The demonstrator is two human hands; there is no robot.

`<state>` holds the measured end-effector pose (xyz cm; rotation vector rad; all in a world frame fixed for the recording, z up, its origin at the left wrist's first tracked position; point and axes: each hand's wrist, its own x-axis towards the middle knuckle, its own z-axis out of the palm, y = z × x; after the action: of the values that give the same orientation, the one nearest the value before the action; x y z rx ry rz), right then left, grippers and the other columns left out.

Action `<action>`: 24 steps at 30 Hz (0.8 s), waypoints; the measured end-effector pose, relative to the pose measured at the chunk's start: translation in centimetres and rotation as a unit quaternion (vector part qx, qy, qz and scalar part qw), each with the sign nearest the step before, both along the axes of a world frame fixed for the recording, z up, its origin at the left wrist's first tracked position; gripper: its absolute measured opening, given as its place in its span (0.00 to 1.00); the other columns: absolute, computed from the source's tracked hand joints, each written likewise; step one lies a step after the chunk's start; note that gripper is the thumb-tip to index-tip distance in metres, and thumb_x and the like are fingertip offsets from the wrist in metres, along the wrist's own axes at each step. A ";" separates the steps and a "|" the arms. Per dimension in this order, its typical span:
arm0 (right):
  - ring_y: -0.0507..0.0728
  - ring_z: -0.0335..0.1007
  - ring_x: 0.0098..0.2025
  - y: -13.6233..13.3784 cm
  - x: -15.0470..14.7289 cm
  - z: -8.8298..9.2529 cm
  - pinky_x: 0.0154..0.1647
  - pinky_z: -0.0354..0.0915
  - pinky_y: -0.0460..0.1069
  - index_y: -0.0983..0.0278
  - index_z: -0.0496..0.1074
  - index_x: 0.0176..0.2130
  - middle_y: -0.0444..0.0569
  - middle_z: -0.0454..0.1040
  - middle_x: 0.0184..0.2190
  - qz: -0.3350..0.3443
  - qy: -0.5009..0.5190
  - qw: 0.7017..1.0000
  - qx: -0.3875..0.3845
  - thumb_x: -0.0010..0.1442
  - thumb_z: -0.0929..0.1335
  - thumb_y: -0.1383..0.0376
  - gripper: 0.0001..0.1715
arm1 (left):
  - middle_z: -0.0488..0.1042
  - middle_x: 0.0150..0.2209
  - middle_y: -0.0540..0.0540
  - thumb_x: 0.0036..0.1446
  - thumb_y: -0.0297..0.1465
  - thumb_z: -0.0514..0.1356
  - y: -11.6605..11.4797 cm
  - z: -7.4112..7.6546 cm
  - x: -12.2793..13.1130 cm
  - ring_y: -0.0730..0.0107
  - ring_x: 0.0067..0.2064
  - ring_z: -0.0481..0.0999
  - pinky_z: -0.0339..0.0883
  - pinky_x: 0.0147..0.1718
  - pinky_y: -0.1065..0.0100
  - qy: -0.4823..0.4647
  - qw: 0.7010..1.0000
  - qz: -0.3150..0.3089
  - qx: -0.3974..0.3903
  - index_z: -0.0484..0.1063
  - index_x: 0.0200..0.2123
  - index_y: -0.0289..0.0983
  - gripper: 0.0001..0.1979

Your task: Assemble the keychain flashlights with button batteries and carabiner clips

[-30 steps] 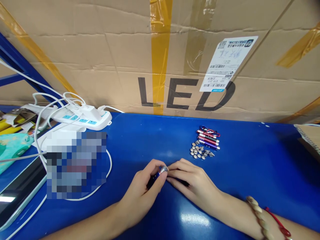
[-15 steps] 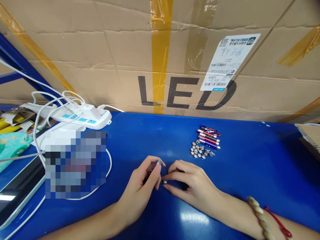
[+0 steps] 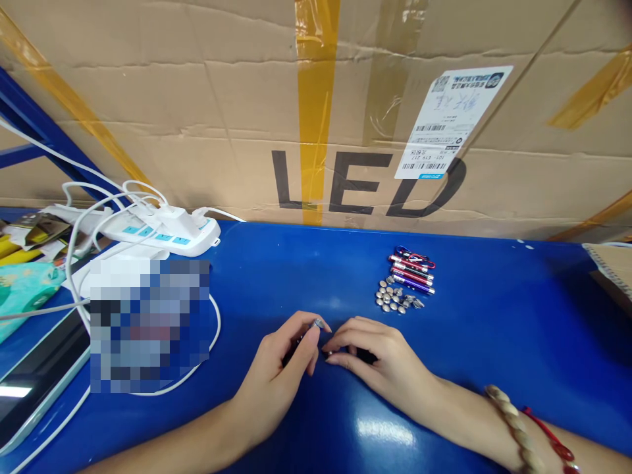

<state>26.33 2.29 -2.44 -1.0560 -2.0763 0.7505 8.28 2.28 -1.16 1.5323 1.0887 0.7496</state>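
Observation:
My left hand (image 3: 279,368) rests on the blue table (image 3: 494,342), its fingers closed round a small dark pen light (image 3: 314,324) whose silver end pokes up by the fingertips. Just to its right, my right hand (image 3: 375,359) pinches a tiny silver button cell (image 3: 329,353) near that open end. Behind the hands lies a loose heap of several button cells (image 3: 395,298). Past it, a small bundle of red and purple pen lights (image 3: 412,268) with key clips rests on the table.
A large cardboard box (image 3: 197,118) marked LED walls off the back of the table. At the left sit a white power strip (image 3: 162,232) with cables, a blurred-out patch (image 3: 148,322), and a tablet (image 3: 34,382) by the edge. Another carton corner (image 3: 612,266) is at the right.
My right hand drew back from the pen light's end to the table surface, then closed on a button cell and brought it up toward the light. My left hand barely moved.

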 end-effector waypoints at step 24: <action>0.49 0.70 0.27 -0.9 -0.1 0.7 0.20 0.66 0.42 0.62 0.76 0.36 0.47 0.74 0.33 -0.046 0.138 0.983 0.108 0.57 0.68 0.70 0.07 | 0.75 0.30 0.48 0.59 0.30 0.56 -0.2 -0.4 0.2 0.70 0.29 0.71 0.64 0.28 0.73 0.035 0.988 -0.003 0.148 0.74 0.37 0.38 0.07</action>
<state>26.26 1.39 -1.74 -0.8677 -1.8121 0.5748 8.47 2.03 -1.51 1.8237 1.0578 0.8885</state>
